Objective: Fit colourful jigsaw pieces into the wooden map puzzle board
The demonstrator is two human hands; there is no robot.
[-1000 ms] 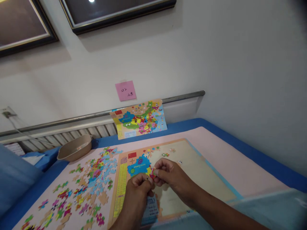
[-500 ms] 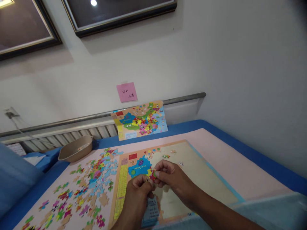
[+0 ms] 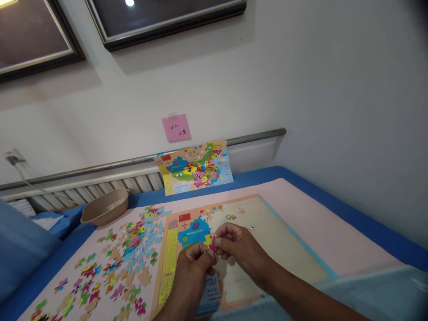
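My right hand (image 3: 236,243) pinches a small red puzzle piece (image 3: 213,244) between thumb and fingers. Close against it, my left hand (image 3: 196,266) is closed too, thumb and forefinger pinched on a puzzle piece mostly hidden by the fingertips. Whether both hands grip the same piece is hard to make out. They hover over the puzzle board (image 3: 274,254), at the border of its assembled left part. That part shows a blue map region (image 3: 194,232), a red flag (image 3: 184,217) and a yellow strip (image 3: 168,263). A panda piece (image 3: 252,227) lies loose on the bare board.
Many loose puzzle pieces (image 3: 133,254) spread over the pink table top left of the board. A brown basin (image 3: 106,207) stands at the back left. The reference map (image 3: 197,171) leans against the wall rail (image 3: 257,137), below a pink note (image 3: 176,128).
My right fingers have turned the piece slightly; its green part no longer shows and more red is visible. Both hands stay in nearly the same place.
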